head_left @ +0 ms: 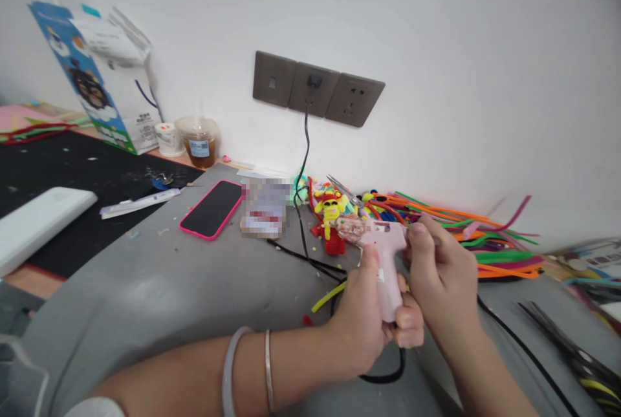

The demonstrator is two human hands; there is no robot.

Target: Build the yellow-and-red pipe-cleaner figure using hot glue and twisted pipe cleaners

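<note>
Snugly, we grip the pink hot-glue gun (389, 288) in our left hand (361, 313), our right hand (442, 275) curled at its rear, whether pinching it we cannot tell.

I work from one view, worn on the person's head, facing forward and down across a smooth grey tabletop (136, 288) to a plain white wall (460, 81). The bare forearms (310, 355) rise from the bottom edge, close to the lens; the left hand (361, 313) and right hand (441, 275) sit right of centre. Beyond them, the dark grey-brown rectangular socket panel (317, 103) slants down rightward. The right margin blurs, so I can't quite judge depth there.
</note>
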